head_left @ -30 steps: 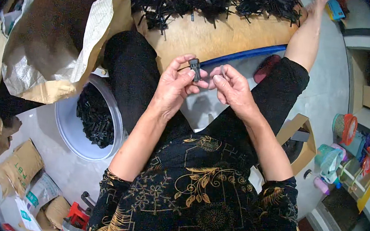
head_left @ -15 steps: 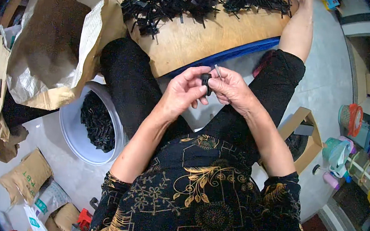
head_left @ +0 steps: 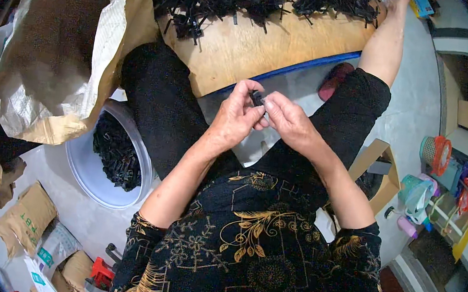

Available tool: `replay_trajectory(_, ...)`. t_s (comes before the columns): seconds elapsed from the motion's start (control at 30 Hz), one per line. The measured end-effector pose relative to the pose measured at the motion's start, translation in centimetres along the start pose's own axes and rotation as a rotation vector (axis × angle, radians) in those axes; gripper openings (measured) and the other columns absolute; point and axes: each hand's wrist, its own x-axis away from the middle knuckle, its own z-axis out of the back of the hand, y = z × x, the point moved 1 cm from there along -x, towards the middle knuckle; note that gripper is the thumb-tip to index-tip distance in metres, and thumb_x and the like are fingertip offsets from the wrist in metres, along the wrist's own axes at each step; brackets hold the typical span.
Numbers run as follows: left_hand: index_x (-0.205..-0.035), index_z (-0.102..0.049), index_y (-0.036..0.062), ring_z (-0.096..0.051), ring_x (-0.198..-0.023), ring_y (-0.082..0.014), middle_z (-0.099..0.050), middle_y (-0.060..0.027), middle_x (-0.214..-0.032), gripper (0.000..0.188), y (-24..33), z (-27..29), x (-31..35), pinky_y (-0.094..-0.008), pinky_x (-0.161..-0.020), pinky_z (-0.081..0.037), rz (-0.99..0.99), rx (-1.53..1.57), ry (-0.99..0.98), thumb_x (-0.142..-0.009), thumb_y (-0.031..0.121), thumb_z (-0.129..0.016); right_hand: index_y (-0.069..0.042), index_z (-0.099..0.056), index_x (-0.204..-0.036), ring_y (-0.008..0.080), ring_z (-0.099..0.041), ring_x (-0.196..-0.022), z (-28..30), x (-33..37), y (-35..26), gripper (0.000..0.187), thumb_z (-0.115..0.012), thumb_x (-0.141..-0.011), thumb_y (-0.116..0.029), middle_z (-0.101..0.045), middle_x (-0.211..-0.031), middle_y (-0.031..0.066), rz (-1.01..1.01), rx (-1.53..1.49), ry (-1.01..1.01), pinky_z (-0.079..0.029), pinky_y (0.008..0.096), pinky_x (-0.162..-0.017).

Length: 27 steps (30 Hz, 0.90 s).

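In front of my lap, my left hand (head_left: 233,118) pinches a small black plastic part (head_left: 257,98) between thumb and fingers. My right hand (head_left: 293,125) meets it from the other side, its thumb and fingers pressed together at the part's edge. What lies inside the right-hand pinch is too small and hidden to make out. Beyond my hands, a heap of black plastic pieces with thin strips (head_left: 227,1) covers the far side of a wooden board (head_left: 239,48). A white bucket (head_left: 78,171) at my left contains many small black parts (head_left: 117,156).
A large open paper sack (head_left: 107,45) with a silvery lining stands at the left. Brown and white bags (head_left: 26,217) lie at lower left, near a red object (head_left: 102,274). A cardboard box (head_left: 388,184) is by my right leg. Baskets and plastic items (head_left: 435,151) line the right.
The thin metal piece seen in my right hand before is no longer visible. My right fingers have closed in on the black part, which is now tilted. The whole view has shifted slightly.
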Motion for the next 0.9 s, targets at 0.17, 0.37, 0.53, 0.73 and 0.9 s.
replay_trajectory(0.17, -0.103, -0.039, 0.0023, -0.059, -0.062, -0.0096, -0.055, -0.0054, -0.072, 0.022, -0.5, 0.5, -0.3, -0.0225, -0.053, -0.048, -0.014, -0.014, 0.037, -0.085, -0.002, -0.05, 0.0, -0.049, -0.091, 0.0093, -0.053, -0.071, -0.5, -0.6, -0.5, 0.018, -0.04, -0.095, -0.015, -0.054, -0.074, 0.0038, -0.009, 0.115, 0.005, -0.044, 0.0257, -0.064)
replay_trajectory(0.37, -0.102, -0.043, 0.0036, -0.055, -0.054, -0.0147, -0.054, -0.009, -0.064, 0.022, -0.1, 0.8, -0.3, -0.0286, -0.05, -0.044, -0.049, -0.222, 0.223, -0.082, -0.001, -0.051, 0.001, -0.049, -0.089, 0.0122, -0.055, -0.065, -1.5, -2.7, 1.3, 0.015, -0.042, -0.093, -0.011, -0.053, -0.07, 0.0068, 0.08, 0.303, 0.08, -0.044, 0.0266, -0.059)
replay_trajectory(0.53, -0.104, -0.041, 0.0039, -0.058, -0.059, -0.0139, -0.057, -0.0071, -0.067, 0.023, -0.4, 1.0, -1.2, -0.0274, -0.052, -0.047, -0.099, -0.25, 0.3, -0.084, 0.004, -0.053, 0.0, -0.05, -0.085, 0.0229, -0.057, -0.061, -1.0, -3.9, 0.7, 0.019, -0.045, -0.091, -0.017, -0.054, -0.067, 0.0147, 0.113, 0.258, 0.13, -0.044, 0.0351, -0.057)
replay_trajectory(0.73, -0.097, -0.041, 0.0061, -0.058, -0.06, -0.012, -0.055, -0.0037, -0.072, 0.013, -1.3, 1.0, -1.7, -0.025, -0.052, -0.046, 0.017, 0.204, 0.308, -0.089, 0.012, -0.05, 0.001, -0.055, -0.098, 0.0211, -0.058, -0.071, 8.5, -8.0, -1.8, 0.027, -0.056, -0.086, -0.023, -0.059, -0.077, 0.0122, 0.147, 0.728, 0.472, -0.046, 0.0306, -0.067)
replay_trajectory(0.9, -0.086, -0.042, 0.008, -0.056, -0.058, -0.0093, -0.052, -0.0024, -0.071, 0.019, -1.8, 0.5, -1.8, -0.0209, -0.049, -0.043, 0.121, 0.353, 0.249, -0.093, 0.025, -0.046, -0.001, -0.055, -0.096, 0.0342, -0.06, -0.071, 13.9, -11.2, -1.0, 0.028, -0.057, -0.082, -0.025, -0.059, -0.077, 0.021, 0.178, 1.201, 0.654, -0.046, 0.0404, -0.065)
